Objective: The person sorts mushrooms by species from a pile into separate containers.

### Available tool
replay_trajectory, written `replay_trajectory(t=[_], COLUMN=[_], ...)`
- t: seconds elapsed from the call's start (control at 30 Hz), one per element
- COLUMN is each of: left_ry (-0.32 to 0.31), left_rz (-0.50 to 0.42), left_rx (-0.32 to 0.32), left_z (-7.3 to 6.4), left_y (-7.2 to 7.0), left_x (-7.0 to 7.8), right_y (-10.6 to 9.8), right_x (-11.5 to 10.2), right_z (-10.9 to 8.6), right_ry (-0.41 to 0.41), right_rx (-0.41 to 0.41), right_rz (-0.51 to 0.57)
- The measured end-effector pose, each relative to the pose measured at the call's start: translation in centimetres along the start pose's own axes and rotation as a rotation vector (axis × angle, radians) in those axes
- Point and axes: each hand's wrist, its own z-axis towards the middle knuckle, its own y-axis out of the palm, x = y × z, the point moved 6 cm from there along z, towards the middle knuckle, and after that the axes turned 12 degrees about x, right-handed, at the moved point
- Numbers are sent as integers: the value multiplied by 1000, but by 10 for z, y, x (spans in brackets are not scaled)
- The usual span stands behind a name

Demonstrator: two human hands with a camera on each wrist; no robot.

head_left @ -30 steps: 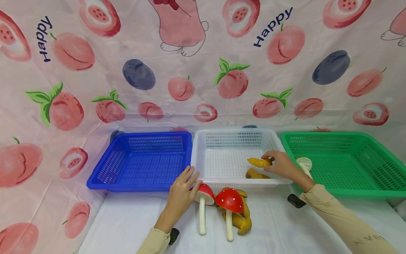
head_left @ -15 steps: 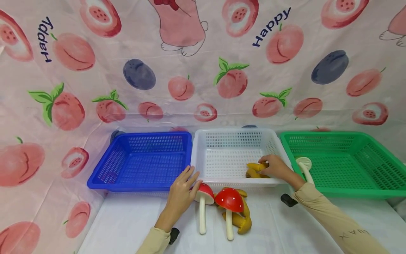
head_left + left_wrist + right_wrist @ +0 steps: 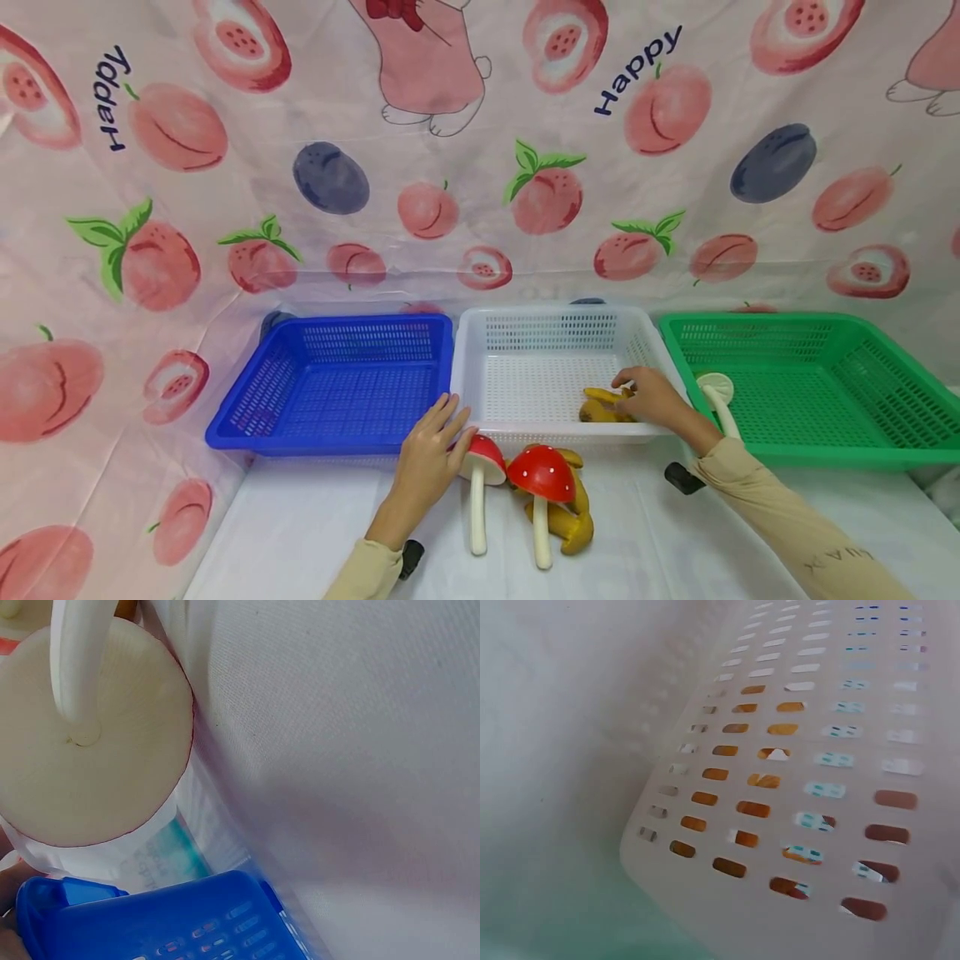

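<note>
Reaching over the near right corner of the white basket (image 3: 555, 430), the right hand (image 3: 657, 402) bends about an upper yellow mushroom (image 3: 600, 393); whether it grips or has let go, I cannot tell. That mushroom has come down from a second ago and now lies against a lower yellow mushroom (image 3: 594, 412) inside, so its placing looks nearly finished. The left hand (image 3: 426, 457), fingers straight and holding nothing, rests by the basket's near left corner. Before the basket lie two red mushrooms (image 3: 542, 472) and more yellow ones (image 3: 577, 535), still unplaced; left of it stands a blue basket (image 3: 322, 445), right of it a green basket (image 3: 862, 456) with a pale mushroom (image 3: 717, 389).
</note>
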Motion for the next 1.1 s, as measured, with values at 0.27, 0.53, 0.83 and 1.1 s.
replay_trajectory(t=[0.27, 0.53, 0.83, 1.1], left_ry=[-3, 10, 11, -4], left_rz=[1, -2, -5, -5], left_rx=[2, 18, 20, 1], left_z=[0, 0, 0, 1], left_y=[0, 0, 0, 0], left_x=[-1, 0, 1, 1], right_y=[-15, -32, -47, -51], right_x=[-8, -23, -39, -47], right_z=[-7, -20, -41, -57], right_ry=[-33, -117, -189, -185], right_rx=[59, 108, 163, 180], right_rz=[35, 75, 121, 117])
